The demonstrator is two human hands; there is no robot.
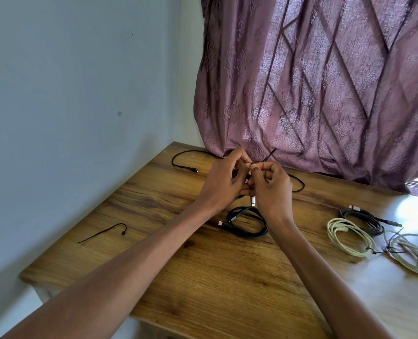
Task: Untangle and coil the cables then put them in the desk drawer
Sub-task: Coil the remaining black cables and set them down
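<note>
Both hands meet above the middle of the wooden desk point(203, 277). My left hand point(223, 182) and my right hand point(270, 189) have their fingers curled round a black cable between them; a silver plug point(253, 199) hangs below my right hand. The cable trails back towards the curtain: one loop point(298, 184) lies to the right, and a long end with a jack plug point(186, 167) lies to the left. Below the hands a coiled black cable point(248, 222) lies on the desk. The drawer is out of view.
At the right lie a dark coiled cable point(364, 220) and two cream coiled cables point(347, 237) point(413, 255), tied with thin black ties. A short thin black wire point(102, 232) lies near the left edge. A mauve curtain point(325, 94) hangs over the desk's back; a wall stands left.
</note>
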